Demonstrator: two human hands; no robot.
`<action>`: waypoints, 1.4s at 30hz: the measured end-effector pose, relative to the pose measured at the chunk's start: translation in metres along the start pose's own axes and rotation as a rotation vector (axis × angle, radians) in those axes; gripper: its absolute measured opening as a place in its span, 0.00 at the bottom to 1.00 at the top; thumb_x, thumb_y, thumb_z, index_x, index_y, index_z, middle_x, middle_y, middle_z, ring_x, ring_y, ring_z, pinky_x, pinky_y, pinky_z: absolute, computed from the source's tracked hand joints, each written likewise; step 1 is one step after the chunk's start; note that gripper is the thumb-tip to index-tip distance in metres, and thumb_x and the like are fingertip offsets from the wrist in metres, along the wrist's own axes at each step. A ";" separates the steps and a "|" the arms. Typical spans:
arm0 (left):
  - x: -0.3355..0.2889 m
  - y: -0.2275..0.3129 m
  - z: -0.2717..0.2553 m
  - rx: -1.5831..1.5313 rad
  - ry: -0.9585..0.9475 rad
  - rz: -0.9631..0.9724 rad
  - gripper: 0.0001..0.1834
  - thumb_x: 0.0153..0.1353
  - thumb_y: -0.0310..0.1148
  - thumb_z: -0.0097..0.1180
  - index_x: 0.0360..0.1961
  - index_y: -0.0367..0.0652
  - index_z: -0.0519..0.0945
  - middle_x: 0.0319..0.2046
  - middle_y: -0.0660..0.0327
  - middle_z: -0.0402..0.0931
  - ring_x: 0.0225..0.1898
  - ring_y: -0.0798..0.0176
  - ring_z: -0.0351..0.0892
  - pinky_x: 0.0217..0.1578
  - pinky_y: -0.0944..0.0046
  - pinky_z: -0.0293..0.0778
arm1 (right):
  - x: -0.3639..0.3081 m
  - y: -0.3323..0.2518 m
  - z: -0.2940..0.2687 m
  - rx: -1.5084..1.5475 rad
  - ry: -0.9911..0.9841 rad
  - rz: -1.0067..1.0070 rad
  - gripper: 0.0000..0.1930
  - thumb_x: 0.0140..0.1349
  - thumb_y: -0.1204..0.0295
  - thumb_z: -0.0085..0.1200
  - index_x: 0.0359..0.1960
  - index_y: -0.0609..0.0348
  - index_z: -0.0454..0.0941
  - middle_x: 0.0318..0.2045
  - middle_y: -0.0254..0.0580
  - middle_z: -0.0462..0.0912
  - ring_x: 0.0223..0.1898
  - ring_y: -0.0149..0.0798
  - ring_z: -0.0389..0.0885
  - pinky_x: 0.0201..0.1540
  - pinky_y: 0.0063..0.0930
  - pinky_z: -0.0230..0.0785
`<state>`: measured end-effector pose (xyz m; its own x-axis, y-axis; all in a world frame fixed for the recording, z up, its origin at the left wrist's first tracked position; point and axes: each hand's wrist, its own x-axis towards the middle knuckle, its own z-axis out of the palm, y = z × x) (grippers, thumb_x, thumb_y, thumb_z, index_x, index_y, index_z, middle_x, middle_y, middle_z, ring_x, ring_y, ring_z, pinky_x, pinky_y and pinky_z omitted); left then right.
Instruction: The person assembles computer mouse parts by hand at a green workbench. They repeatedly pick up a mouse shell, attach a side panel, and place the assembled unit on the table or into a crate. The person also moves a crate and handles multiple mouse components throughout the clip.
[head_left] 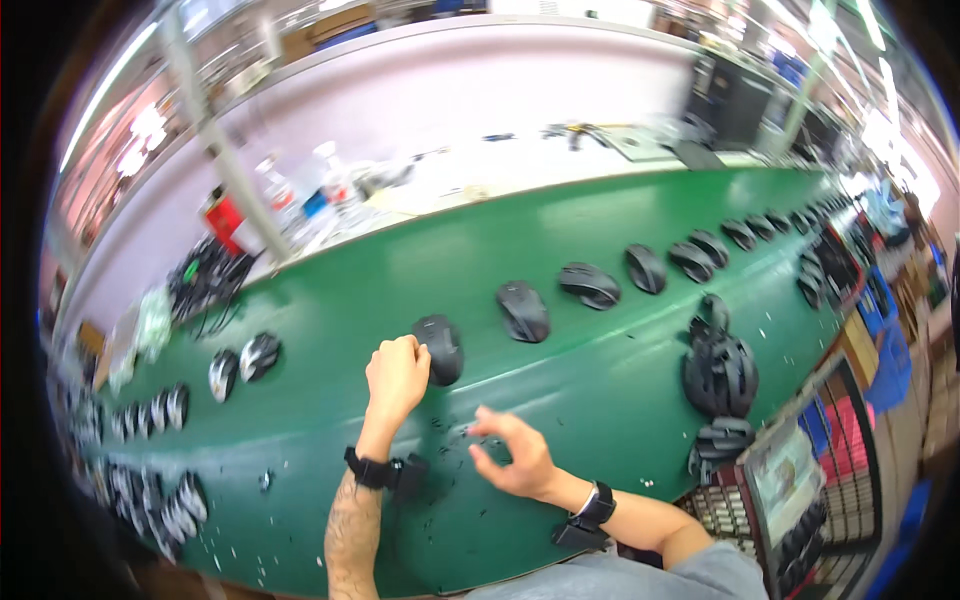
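Observation:
My left hand (397,375) is closed, back of the hand up, at the left edge of a black computer mouse (440,348) lying on the green worktop. Its fingertips are hidden, so what they hold, if anything, does not show. Nearer me, my right hand (515,455) is above the worktop, thumb and fingers apart in a C shape with nothing clear between them. Small dark bits (447,440) are scattered beside it. A second black mouse (523,311) lies farther right, first of a row curving to the far right.
Silver-and-black mouse shells (259,356) stand in groups at the left. Stacked black shells (720,373) lie at the right, next to a wire basket (850,450). Along the back runs a white shelf (450,195) with bottles, a post (225,160) and tangled cables (205,280).

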<state>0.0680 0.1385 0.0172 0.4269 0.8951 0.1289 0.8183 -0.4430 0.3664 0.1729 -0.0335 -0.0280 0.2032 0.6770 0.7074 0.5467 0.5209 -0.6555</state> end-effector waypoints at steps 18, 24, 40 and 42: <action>-0.082 0.292 0.139 -0.588 -0.407 1.324 0.25 0.45 0.47 0.67 0.41 0.44 0.78 0.39 0.61 0.69 0.39 0.57 0.73 0.35 0.59 0.73 | 0.013 -0.051 -0.034 0.306 0.268 -0.803 0.05 0.58 0.76 0.54 0.31 0.66 0.80 0.26 0.45 0.78 0.21 0.41 0.76 0.23 0.31 0.72; -0.111 0.309 0.146 -0.416 -0.422 1.227 0.30 0.47 0.47 0.66 0.46 0.36 0.75 0.43 0.58 0.69 0.47 0.55 0.71 0.42 0.57 0.74 | 0.018 -0.054 -0.040 0.241 0.306 -0.805 0.06 0.59 0.75 0.52 0.28 0.65 0.79 0.25 0.44 0.78 0.23 0.42 0.77 0.25 0.32 0.72; -0.069 0.261 0.081 -1.031 -0.538 1.013 0.28 0.42 0.32 0.71 0.43 0.36 0.72 0.36 0.55 0.78 0.38 0.63 0.80 0.40 0.64 0.77 | 0.020 -0.051 -0.048 0.032 0.372 -0.835 0.06 0.58 0.76 0.50 0.26 0.64 0.79 0.27 0.45 0.78 0.25 0.43 0.78 0.30 0.34 0.73; -0.044 0.203 0.062 -1.030 -0.513 0.780 0.29 0.41 0.30 0.72 0.44 0.36 0.72 0.36 0.56 0.78 0.38 0.67 0.80 0.40 0.64 0.78 | 0.019 -0.037 -0.041 -0.142 0.424 -0.761 0.04 0.54 0.76 0.54 0.28 0.63 0.79 0.28 0.43 0.79 0.30 0.44 0.78 0.36 0.36 0.72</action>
<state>0.2395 0.0060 0.0287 0.9127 0.2189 0.3452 -0.2474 -0.3765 0.8928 0.1898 -0.0620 0.0206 0.0120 -0.0923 0.9957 0.7464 0.6634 0.0525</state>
